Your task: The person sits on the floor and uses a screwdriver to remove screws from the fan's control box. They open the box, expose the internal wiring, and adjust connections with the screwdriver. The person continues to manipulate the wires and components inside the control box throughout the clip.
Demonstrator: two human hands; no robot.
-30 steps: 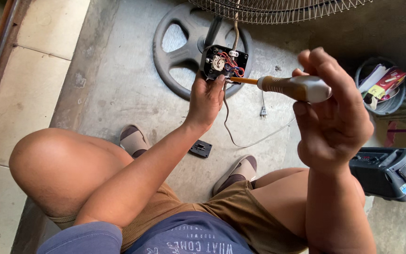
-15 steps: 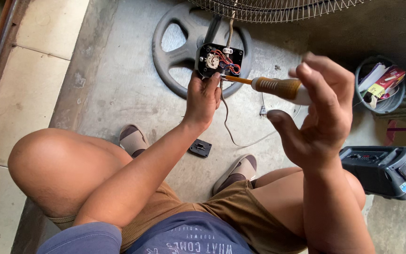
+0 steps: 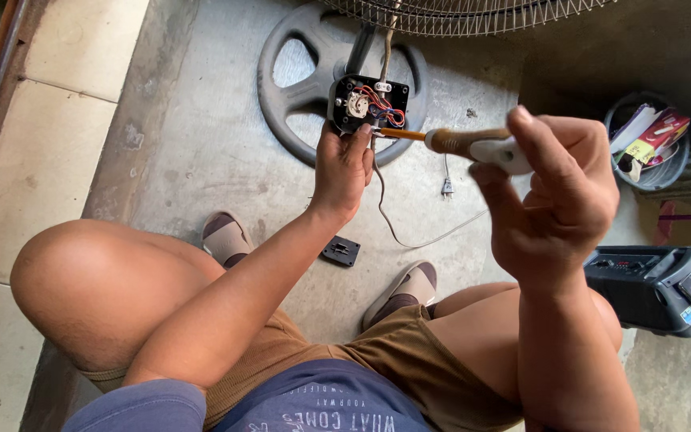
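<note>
On the concrete floor (image 3: pixel 201 144), seen from above between the person's bent knees:

- Left hand (image 3: pixel 343 164): raised, fingers closed around the underside of a small black switch box (image 3: pixel 368 104), held open side up over the fan base. Red, blue and white wires and a round white part show inside.
- Right hand (image 3: pixel 557 196): fingers curled loosely round the handle end of a screwdriver (image 3: pixel 461 142), amber and white grip, lying level; its tip meets the right edge of the switch box.
- Fan base (image 3: pixel 281 96): round, grey, spoked, flat on the floor beneath the box, with the upright pole rising from it.
- Fan guard (image 3: pixel 473 14): wire grille, top edge of view.
- Cord (image 3: pixel 397 228): thin, grey, hanging from the box and trailing across the floor to a plug (image 3: pixel 446 188).
- Black cover plate (image 3: pixel 340 250): small, square, on the floor between the two sandalled feet.
- Bucket (image 3: pixel 648 144): round, far right, holding mixed packets.
- Black case (image 3: pixel 653 288): right edge, beside the right knee.
</note>
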